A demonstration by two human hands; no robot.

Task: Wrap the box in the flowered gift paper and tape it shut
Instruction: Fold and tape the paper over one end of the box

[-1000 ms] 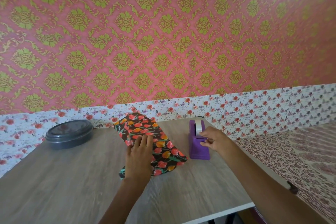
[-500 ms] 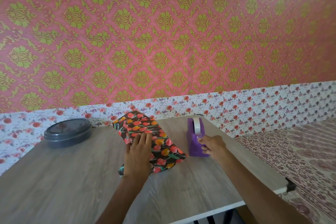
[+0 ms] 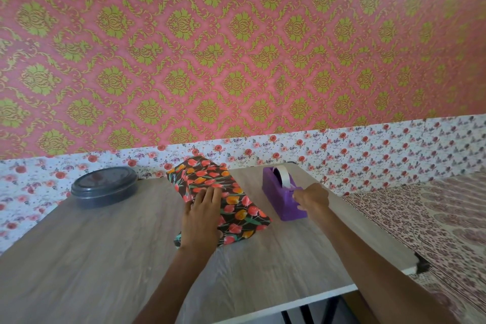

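Note:
The box wrapped in dark flowered gift paper [image 3: 210,179] lies on the wooden table [image 3: 79,258], slanting from back left to front right. My left hand [image 3: 201,218] presses flat on top of it with straight fingers, holding the paper fold down. To its right stands a purple tape dispenser [image 3: 276,187] with a white roll of tape [image 3: 282,175]. My right hand [image 3: 311,197] sits at the dispenser's front cutter end, fingers curled there; whether they pinch the tape end is hidden.
A round dark lidded container [image 3: 104,187] stands at the table's back left by the flowered wall. A patterned cloth surface [image 3: 420,218] lies to the right of the table. The table's front edge runs near my forearms.
My right hand has shifted along the dispenser's front end, curling at the cutter. The left hand stays pressed on the wrapped box. The view has shifted slightly.

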